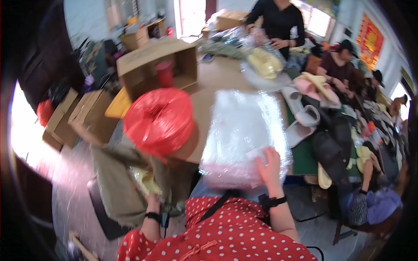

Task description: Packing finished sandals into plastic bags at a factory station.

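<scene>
A stack of clear plastic bags lies on the bench near an open brown carton, more cartons sit on the floor left, and a red-and-yellow wall sign hangs far right.

Red twine spool beside bare tabletop

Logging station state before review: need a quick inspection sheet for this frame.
Surface: tan table, crowded along its right side.
Job's things: stack of clear plastic bags under right hand; yellow item in olive sack at left hand.
Clutter: red twine spool, open cardboard box, slippers.
Grippers: right hand flat on bags; left hand's grip hidden.
Cables: nothing seen.
Surroundings: other people working along the table.
</scene>
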The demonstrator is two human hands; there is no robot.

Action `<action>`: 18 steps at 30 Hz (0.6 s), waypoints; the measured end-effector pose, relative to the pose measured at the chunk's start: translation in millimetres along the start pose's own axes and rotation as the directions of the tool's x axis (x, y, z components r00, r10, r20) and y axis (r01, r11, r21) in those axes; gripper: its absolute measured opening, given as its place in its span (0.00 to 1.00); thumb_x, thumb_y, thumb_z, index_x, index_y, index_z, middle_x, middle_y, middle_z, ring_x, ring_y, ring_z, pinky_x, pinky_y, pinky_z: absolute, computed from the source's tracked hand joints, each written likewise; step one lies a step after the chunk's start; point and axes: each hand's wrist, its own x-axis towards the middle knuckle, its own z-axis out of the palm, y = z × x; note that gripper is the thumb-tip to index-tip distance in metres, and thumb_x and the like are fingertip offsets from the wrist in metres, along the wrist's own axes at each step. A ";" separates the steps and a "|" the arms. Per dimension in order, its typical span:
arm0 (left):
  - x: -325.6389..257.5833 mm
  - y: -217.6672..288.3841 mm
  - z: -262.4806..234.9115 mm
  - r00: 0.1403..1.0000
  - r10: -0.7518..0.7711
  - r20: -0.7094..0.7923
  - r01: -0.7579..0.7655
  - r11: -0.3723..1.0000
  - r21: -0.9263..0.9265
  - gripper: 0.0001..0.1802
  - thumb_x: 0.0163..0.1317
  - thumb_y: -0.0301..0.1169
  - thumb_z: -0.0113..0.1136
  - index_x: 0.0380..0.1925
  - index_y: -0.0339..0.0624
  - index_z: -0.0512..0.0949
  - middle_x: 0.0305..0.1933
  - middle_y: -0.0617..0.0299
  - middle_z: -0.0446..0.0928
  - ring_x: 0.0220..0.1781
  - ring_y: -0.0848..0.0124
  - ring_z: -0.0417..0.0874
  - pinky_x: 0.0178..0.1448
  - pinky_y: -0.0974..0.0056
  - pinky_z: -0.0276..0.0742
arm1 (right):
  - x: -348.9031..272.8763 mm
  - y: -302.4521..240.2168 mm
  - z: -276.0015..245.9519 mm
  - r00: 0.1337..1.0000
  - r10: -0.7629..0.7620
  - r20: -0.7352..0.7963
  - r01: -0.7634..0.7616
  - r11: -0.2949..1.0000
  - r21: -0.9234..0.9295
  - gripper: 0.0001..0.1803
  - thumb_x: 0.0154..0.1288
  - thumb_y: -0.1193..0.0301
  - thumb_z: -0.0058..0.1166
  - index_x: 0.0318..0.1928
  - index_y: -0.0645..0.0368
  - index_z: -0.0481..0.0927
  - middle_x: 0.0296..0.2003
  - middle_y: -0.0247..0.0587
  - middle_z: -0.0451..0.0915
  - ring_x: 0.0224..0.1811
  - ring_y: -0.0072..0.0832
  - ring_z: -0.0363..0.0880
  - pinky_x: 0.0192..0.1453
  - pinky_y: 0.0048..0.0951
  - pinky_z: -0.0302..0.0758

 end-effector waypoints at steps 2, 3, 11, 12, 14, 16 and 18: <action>-4.5 26.9 14.9 0.910 -0.102 0.401 0.161 0.980 -0.115 0.22 0.42 0.21 0.67 0.43 0.36 0.81 0.38 0.50 0.84 0.43 0.57 0.85 0.46 0.56 0.80 | 4.8 17.7 -26.6 1.000 0.002 -0.022 -0.002 1.000 -0.023 0.25 0.60 0.63 0.66 0.53 0.65 0.77 0.59 0.57 0.73 0.62 0.52 0.70 0.67 0.49 0.66; -1.0 35.4 3.7 0.768 -0.188 0.612 0.280 0.959 -0.056 0.27 0.39 0.22 0.69 0.46 0.35 0.80 0.40 0.50 0.84 0.45 0.59 0.85 0.48 0.57 0.80 | 5.9 13.5 -30.4 1.000 0.012 0.004 -0.012 1.000 0.005 0.25 0.60 0.62 0.66 0.52 0.64 0.77 0.58 0.57 0.73 0.62 0.52 0.70 0.67 0.49 0.67; 39.1 7.9 11.5 0.878 -0.050 0.476 0.318 0.805 -0.501 0.45 0.51 0.25 0.70 0.70 0.34 0.61 0.66 0.49 0.71 0.59 0.57 0.77 0.55 0.56 0.78 | 8.0 6.5 -30.1 1.000 0.030 0.007 -0.030 0.999 0.034 0.24 0.59 0.62 0.66 0.51 0.64 0.78 0.56 0.54 0.74 0.61 0.52 0.70 0.66 0.48 0.68; 53.5 26.0 7.1 0.858 -0.390 0.334 0.511 0.579 -0.635 0.42 0.58 0.27 0.67 0.71 0.34 0.59 0.70 0.49 0.67 0.64 0.57 0.73 0.61 0.56 0.74 | 7.5 7.6 -28.5 1.000 0.022 -0.002 -0.022 0.999 0.036 0.24 0.59 0.62 0.66 0.51 0.64 0.79 0.56 0.53 0.75 0.61 0.52 0.71 0.65 0.48 0.68; 70.0 64.2 -1.6 0.759 -0.648 -0.058 0.307 0.435 -0.846 0.36 0.67 0.31 0.60 0.72 0.34 0.57 0.73 0.49 0.63 0.72 0.57 0.66 0.71 0.56 0.65 | 5.7 6.0 -26.5 1.000 0.023 -0.013 -0.023 0.999 0.031 0.24 0.60 0.61 0.66 0.51 0.64 0.79 0.56 0.53 0.75 0.61 0.51 0.71 0.65 0.48 0.68; 71.5 107.9 -24.9 0.744 -0.462 -0.483 -0.095 0.641 -0.761 0.32 0.71 0.32 0.56 0.71 0.33 0.58 0.73 0.47 0.62 0.74 0.57 0.64 0.75 0.55 0.60 | 6.6 3.3 -29.0 1.000 0.012 -0.018 -0.012 0.999 0.042 0.24 0.60 0.61 0.66 0.51 0.64 0.79 0.56 0.53 0.75 0.61 0.51 0.71 0.66 0.48 0.68; 71.2 178.3 -63.2 0.737 -0.163 -0.656 -0.309 0.782 -0.542 0.29 0.72 0.29 0.53 0.70 0.34 0.60 0.74 0.48 0.62 0.74 0.57 0.64 0.76 0.55 0.57 | 4.1 7.5 -28.0 1.000 0.021 -0.022 -0.020 0.999 0.029 0.24 0.59 0.61 0.66 0.51 0.64 0.79 0.57 0.53 0.75 0.61 0.52 0.71 0.66 0.48 0.68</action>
